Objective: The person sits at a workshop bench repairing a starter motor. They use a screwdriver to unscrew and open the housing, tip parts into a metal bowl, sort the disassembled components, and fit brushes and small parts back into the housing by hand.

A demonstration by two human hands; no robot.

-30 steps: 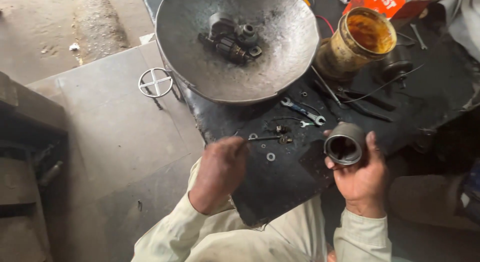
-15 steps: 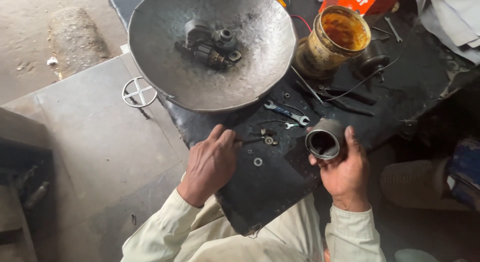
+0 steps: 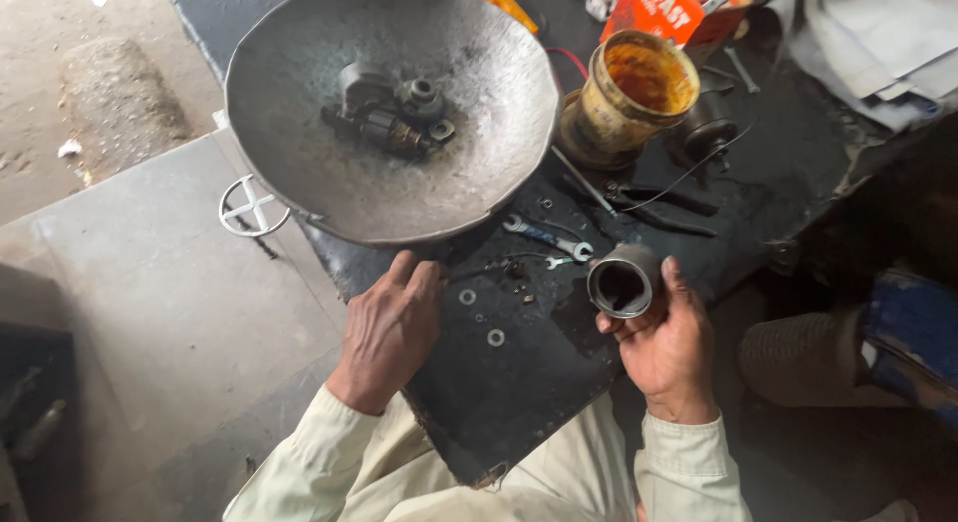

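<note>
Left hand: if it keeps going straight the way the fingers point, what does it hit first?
Probably the rim of the big metal bowl. The left hand lies on the dark work surface, fingers pointing up-frame toward it. The rim seems raised, so depth is uncertain; the washers lie off to the right.

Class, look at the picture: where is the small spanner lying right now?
In the head view, the small spanner lies on the black mat, just below the big metal bowl and left of the metal cylinder in the right hand.

left hand (image 3: 387, 327): slid forward, fingertips now near bowl (image 3: 299, 183) rim | right hand (image 3: 667, 342): cylinder (image 3: 621, 282) seemingly tilted slightly
</note>
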